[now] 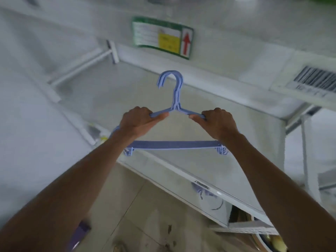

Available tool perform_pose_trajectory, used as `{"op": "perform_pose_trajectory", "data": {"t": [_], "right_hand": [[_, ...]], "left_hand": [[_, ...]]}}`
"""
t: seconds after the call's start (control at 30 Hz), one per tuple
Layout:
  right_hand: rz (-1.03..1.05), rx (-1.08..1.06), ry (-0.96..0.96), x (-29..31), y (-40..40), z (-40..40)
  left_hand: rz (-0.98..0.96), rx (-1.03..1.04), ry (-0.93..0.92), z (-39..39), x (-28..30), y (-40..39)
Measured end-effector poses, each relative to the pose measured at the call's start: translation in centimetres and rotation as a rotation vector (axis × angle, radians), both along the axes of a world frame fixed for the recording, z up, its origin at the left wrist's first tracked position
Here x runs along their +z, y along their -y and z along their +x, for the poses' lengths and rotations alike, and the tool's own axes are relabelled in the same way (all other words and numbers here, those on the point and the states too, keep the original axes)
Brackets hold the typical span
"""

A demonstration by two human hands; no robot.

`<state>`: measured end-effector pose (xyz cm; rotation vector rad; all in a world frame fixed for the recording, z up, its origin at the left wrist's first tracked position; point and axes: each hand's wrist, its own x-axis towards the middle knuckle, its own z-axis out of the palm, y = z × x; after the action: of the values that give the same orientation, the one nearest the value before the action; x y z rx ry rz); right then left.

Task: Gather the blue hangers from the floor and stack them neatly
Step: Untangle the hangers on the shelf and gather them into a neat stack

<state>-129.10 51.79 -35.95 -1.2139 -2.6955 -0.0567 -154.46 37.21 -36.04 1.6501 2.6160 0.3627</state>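
Gathering looks largely done: several blue hangers point(174, 113) are bunched into one stack, hooks nested together at the top and bottom bars lined up. The stack is held in the air, upright, in front of a white shelf point(209, 180) and above a tiled floor point(138, 206). It has not yet been set down anywhere. No loose hanger shows on the visible strip of floor (the view is blurred and narrow, so others may lie out of sight).

Grip: the left hand point(138, 121) is curled round the stack's left shoulder, thumb underneath and pressing up. The right hand point(217, 122) holds the right shoulder likewise, fingers wrapped over and thumb below. Both hands clamp firmly; neither is spread.

Remaining, by my judgement: squaring the stack and placing it down.
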Motion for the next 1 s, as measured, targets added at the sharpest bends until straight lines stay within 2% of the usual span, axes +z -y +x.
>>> {"op": "perform_pose_trajectory", "data": {"t": [0.27, 0.43, 0.67, 0.9, 1.0], "right_hand": [[-0.167, 0.367, -0.012, 7.3, 11.9, -11.7], [-0.131, 0.504, -0.072, 7.8, 19.1, -13.2], [-0.143, 0.534, 0.048, 6.0, 24.4, -12.6], [-0.368, 0.496, 0.139, 1.8, 25.5, -13.7], [-0.374, 0.515, 0.115, 0.6, 24.4, -17.1]], "left_hand": [[-0.021, 0.431, 0.168, -3.9, 8.7, 19.6], [0.033, 0.476, 0.094, -3.8, 10.7, 29.5], [-0.037, 0.487, 0.22, -2.5, 7.2, 35.2], [-0.091, 0.555, 0.343, -4.3, 1.0, 36.1], [-0.081, 0.522, 0.289, -7.5, 0.6, 35.3]]}}
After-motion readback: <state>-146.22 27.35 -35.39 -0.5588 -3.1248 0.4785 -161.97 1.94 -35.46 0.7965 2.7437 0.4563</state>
